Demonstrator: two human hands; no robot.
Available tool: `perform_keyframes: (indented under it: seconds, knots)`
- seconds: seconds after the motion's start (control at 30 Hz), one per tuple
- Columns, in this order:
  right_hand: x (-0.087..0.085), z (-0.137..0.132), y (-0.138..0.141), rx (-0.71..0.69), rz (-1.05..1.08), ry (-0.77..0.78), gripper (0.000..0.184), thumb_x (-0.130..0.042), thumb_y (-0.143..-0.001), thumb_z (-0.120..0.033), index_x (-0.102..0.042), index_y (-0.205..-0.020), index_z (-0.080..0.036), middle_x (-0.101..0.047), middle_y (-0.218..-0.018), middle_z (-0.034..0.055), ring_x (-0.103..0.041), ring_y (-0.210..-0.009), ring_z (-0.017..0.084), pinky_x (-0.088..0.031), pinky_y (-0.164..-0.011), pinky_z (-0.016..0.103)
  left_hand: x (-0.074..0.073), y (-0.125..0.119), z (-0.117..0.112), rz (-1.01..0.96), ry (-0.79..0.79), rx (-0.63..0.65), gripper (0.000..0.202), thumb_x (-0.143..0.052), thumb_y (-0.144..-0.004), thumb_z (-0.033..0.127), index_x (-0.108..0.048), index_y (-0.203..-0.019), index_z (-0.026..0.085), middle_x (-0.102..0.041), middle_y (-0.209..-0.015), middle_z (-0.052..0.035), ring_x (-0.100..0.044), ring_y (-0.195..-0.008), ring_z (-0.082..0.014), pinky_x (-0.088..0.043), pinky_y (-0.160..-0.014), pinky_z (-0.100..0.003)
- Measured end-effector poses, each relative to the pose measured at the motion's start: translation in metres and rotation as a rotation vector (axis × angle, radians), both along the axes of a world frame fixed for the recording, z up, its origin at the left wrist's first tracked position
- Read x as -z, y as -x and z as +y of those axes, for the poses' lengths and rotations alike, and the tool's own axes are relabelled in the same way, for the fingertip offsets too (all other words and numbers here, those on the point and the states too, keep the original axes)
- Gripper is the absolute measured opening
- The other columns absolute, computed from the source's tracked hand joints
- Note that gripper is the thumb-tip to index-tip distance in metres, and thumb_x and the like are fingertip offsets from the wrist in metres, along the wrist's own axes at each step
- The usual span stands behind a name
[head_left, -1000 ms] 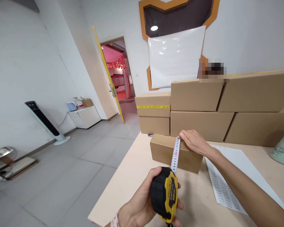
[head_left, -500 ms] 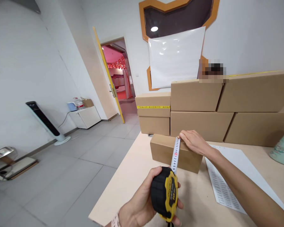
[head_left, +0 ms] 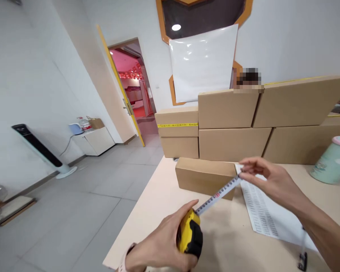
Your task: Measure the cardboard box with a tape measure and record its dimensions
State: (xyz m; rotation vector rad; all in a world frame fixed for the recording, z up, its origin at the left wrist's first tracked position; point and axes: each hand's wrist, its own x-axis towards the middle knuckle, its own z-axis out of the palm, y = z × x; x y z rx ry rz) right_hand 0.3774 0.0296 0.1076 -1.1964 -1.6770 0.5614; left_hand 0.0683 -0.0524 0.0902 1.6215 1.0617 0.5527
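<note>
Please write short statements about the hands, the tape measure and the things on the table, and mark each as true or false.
The left hand grips the yellow and black tape measure. True.
The right hand presses the blade flat on the small box. False: it pinches the blade's end beside the box's right corner.
A printed sheet lies on the table, right of the small box. True.
The green cup stands on the small box. False: it stands on the table, far to the right.

Single head view — looks forward-down over table [head_left: 158, 204], hands close below.
</note>
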Motion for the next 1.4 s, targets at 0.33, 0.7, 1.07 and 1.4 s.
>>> perform_keyframes:
  seconds: [0.33,0.7,1.07,1.4]
  knots:
    - [0.100,-0.092,0.028,-0.004,-0.191,0.190,0.021,-0.048,-0.088,-0.046,-0.062,-0.096,-0.031,-0.070,-0.100,0.0040,-0.066,-0.084,0.022,-0.054,-0.075,0.037,0.041,-0.032,0.012,0.281,-0.179,0.170,0.098,-0.072,-0.067,0.029,-0.017,-0.147,0.039,-0.044,-0.141,-0.0074,-0.037,-0.126,-0.0370,-0.022,-0.104,-0.051]
    - [0.135,-0.110,-0.078,0.486,-0.618,0.576,0.020,-0.041,-0.082,-0.047,-0.047,-0.084,-0.028,-0.063,-0.057,0.0008,-0.061,-0.058,0.028,-0.042,-0.052,0.036,0.065,0.010,0.051,0.852,-0.357,0.021,0.090,-0.050,-0.060,0.025,-0.022,-0.146,0.018,-0.058,-0.121,-0.0133,-0.050,-0.107,-0.0344,-0.040,-0.081,-0.044]
    - [0.090,-0.131,-0.130,0.462,0.241,0.176,0.037,-0.055,-0.083,-0.048,-0.066,-0.108,-0.023,-0.071,-0.110,0.0088,-0.068,-0.096,0.028,-0.053,-0.083,0.038,0.057,0.005,0.057,0.851,-0.557,-0.013,0.064,-0.053,-0.074,0.033,-0.041,-0.135,0.019,-0.058,-0.126,-0.0121,-0.052,-0.115,-0.0321,-0.045,-0.093,-0.048]
    - [0.048,-0.048,-0.123,0.740,0.135,-0.357,0.030,-0.055,-0.086,-0.047,-0.059,-0.073,-0.020,-0.063,-0.062,0.0013,-0.064,-0.064,0.018,-0.051,-0.074,0.037,0.065,-0.200,0.059,0.491,-0.791,0.486,0.077,-0.058,-0.081,0.054,-0.038,-0.138,0.007,-0.030,-0.151,-0.0190,-0.016,-0.143,-0.0302,-0.016,-0.117,-0.045]
